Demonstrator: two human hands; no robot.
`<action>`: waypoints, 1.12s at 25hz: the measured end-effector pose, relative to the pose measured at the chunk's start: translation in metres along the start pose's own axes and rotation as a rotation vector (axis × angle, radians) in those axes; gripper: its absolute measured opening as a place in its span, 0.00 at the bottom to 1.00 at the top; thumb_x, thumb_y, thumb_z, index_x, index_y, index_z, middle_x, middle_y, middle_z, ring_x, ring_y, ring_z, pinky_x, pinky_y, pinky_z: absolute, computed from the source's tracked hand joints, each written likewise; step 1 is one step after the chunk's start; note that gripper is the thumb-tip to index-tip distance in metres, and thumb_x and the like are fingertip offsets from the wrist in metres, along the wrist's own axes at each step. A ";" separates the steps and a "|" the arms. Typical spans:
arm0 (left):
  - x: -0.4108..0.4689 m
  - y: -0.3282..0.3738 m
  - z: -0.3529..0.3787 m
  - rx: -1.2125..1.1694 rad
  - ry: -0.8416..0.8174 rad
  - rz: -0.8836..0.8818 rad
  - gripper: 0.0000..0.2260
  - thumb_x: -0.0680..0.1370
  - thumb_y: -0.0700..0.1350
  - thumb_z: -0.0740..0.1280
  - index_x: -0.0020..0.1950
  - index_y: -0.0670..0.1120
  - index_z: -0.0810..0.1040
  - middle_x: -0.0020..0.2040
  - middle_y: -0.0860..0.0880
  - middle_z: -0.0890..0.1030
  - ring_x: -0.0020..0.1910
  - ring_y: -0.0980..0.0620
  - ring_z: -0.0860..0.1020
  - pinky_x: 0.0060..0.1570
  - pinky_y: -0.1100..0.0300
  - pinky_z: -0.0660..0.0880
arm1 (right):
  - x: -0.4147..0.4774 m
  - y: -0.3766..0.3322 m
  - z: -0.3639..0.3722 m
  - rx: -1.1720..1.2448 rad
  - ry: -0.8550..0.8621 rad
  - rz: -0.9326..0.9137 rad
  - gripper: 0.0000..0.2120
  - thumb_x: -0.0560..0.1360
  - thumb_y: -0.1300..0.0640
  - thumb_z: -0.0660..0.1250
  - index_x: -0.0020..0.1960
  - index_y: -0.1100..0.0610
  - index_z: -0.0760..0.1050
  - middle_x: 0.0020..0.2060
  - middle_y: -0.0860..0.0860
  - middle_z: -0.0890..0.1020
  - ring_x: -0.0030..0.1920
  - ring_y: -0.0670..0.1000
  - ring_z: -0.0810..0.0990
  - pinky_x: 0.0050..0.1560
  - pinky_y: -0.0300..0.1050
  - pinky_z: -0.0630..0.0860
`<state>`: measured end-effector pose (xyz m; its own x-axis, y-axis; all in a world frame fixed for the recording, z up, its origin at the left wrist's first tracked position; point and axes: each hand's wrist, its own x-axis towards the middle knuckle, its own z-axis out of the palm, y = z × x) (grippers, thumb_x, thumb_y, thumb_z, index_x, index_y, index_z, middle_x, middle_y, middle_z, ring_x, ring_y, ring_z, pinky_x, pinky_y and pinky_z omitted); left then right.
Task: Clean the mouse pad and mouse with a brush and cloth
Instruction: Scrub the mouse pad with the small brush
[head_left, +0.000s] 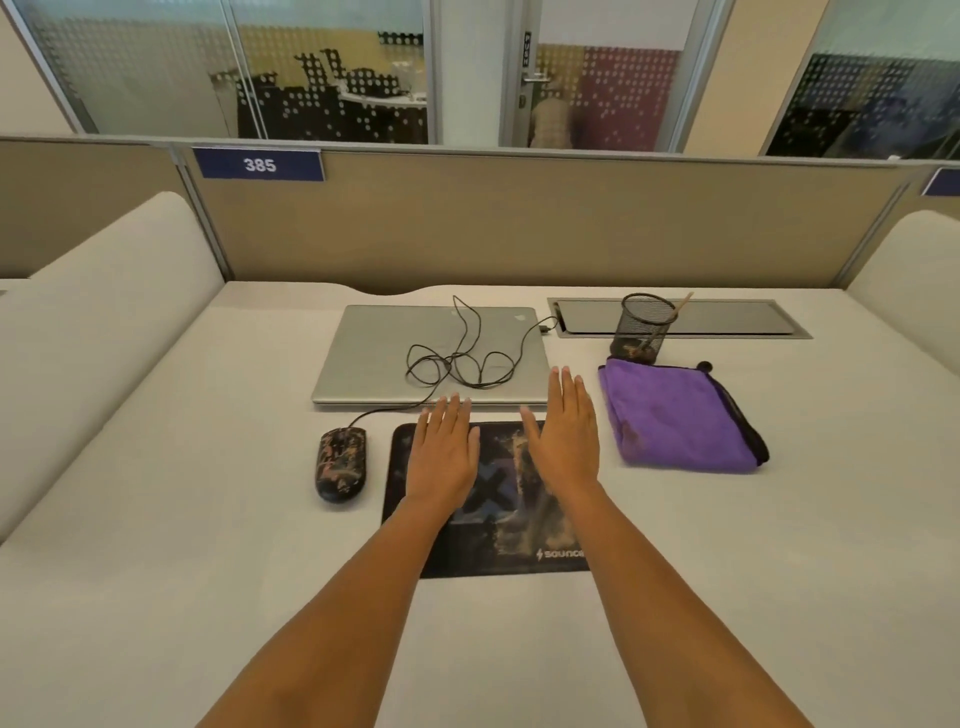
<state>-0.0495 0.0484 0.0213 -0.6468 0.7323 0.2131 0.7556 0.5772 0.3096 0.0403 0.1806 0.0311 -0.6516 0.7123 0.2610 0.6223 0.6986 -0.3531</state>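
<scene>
A dark mouse pad smeared with pale dust lies in front of me on the desk. Both hands stretch flat over it with straight fingers, my left hand over its left part and my right hand over its right part; neither holds anything. A dusty black wired mouse sits just left of the pad. A folded purple cloth lies to the right. A brush stands in a black mesh cup, its wooden handle sticking out.
A shut silver laptop lies behind the pad with the mouse's black cable looped on its lid. A cable hatch is set in the desk at the back right. Beige partition panels close off the back and sides.
</scene>
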 end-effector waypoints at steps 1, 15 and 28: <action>0.010 0.011 0.004 0.008 -0.011 0.008 0.22 0.83 0.50 0.44 0.76 0.46 0.48 0.77 0.47 0.49 0.76 0.51 0.44 0.73 0.56 0.38 | 0.009 0.012 -0.007 0.013 0.015 0.012 0.32 0.80 0.42 0.50 0.77 0.56 0.44 0.77 0.53 0.48 0.77 0.53 0.45 0.75 0.46 0.44; 0.108 0.089 0.051 0.098 -0.121 0.022 0.23 0.82 0.51 0.42 0.76 0.46 0.47 0.78 0.47 0.47 0.76 0.50 0.43 0.73 0.54 0.38 | 0.161 0.129 -0.085 0.173 0.261 0.255 0.31 0.79 0.53 0.61 0.76 0.60 0.51 0.75 0.60 0.55 0.75 0.58 0.52 0.73 0.50 0.58; 0.117 0.081 0.079 0.144 -0.143 -0.028 0.23 0.82 0.51 0.43 0.77 0.45 0.47 0.78 0.46 0.47 0.76 0.49 0.44 0.75 0.53 0.42 | 0.206 0.160 -0.071 0.287 0.303 0.349 0.14 0.78 0.61 0.63 0.62 0.61 0.75 0.58 0.61 0.77 0.59 0.58 0.74 0.55 0.47 0.73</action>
<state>-0.0562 0.2093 -0.0021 -0.6541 0.7532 0.0699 0.7513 0.6362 0.1754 0.0362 0.4443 0.0922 -0.2467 0.9158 0.3171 0.6078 0.4010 -0.6854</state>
